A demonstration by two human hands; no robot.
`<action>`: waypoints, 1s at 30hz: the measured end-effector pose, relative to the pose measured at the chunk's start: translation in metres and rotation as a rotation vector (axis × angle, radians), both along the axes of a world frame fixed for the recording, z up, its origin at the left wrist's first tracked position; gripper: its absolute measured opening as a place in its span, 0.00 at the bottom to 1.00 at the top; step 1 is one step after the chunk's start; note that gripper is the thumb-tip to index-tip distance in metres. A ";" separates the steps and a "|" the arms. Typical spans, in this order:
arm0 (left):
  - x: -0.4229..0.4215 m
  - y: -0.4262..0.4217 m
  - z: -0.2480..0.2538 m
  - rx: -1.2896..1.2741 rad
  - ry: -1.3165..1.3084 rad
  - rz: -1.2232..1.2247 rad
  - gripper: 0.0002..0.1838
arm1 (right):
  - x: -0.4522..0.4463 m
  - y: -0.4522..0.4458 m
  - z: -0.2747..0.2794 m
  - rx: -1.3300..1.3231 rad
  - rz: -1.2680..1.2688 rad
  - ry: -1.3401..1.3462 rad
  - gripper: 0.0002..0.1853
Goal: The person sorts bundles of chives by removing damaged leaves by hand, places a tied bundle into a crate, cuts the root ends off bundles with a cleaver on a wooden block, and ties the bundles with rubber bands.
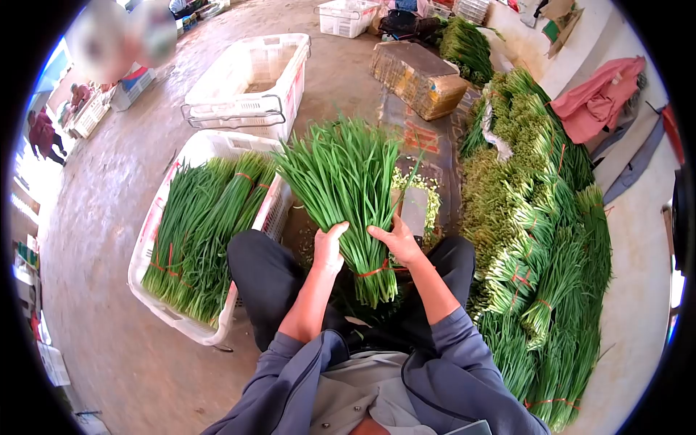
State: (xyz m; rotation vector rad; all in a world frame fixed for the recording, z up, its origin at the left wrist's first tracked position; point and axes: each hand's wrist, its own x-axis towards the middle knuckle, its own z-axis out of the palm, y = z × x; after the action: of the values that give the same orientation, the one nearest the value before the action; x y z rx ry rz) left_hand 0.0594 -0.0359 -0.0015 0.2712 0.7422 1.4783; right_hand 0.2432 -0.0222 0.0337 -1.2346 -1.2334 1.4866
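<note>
At three o'clock from the white crate (172,319), I see a chive bundle (341,185). The left hand (328,248) and right hand (399,243) have their grip clamped on it; even, gentle pressure above the red tie (373,272) should spare the leaves. Tips point toward twelve, stem ends six, the long axis leaning eleven-to-five.

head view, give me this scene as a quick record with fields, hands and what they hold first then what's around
left hand: gripping the bunch of greens, thumb in front
right hand: gripping the same bunch, opposite side
tie: red band across the bunch's lower part
left side: white crate holding tied green bundles
right side: large pile of greens along the wall
ahead: taped cardboard box
</note>
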 end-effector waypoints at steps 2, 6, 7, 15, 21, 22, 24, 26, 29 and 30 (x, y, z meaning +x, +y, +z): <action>0.001 0.000 -0.001 -0.018 0.005 -0.026 0.18 | 0.004 -0.001 0.003 -0.022 0.011 -0.032 0.35; 0.001 0.004 -0.007 0.002 0.018 -0.028 0.19 | 0.013 0.001 0.005 0.067 0.116 -0.170 0.54; 0.000 0.004 -0.006 0.014 0.004 -0.029 0.20 | 0.013 0.000 0.008 0.098 0.087 -0.307 0.57; 0.000 0.001 0.002 -0.037 0.069 0.056 0.19 | -0.028 -0.025 0.051 0.468 0.014 -0.736 0.15; -0.002 0.007 -0.012 -0.010 0.047 0.140 0.18 | -0.045 -0.023 0.026 0.731 0.059 -0.866 0.11; -0.007 0.008 -0.014 -0.016 0.045 0.148 0.18 | -0.042 -0.026 0.030 0.729 0.070 -0.865 0.11; -0.015 0.012 -0.018 -0.033 -0.062 0.130 0.18 | -0.027 -0.033 0.043 0.225 0.393 -0.225 0.09; -0.020 0.015 -0.010 -0.041 -0.161 0.145 0.19 | -0.004 -0.056 0.060 -0.018 0.525 0.368 0.04; -0.023 0.021 -0.015 -0.075 -0.199 0.169 0.19 | 0.013 -0.055 0.061 0.100 0.361 0.495 0.02; -0.024 0.022 -0.018 -0.031 -0.199 0.164 0.19 | 0.018 -0.051 0.056 0.054 0.243 0.585 0.03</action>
State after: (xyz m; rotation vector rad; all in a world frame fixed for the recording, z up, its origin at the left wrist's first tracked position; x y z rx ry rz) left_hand 0.0357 -0.0140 -0.0190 0.0390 0.6378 1.6200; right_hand 0.2615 -0.0732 0.0893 -0.5541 -1.0311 1.8061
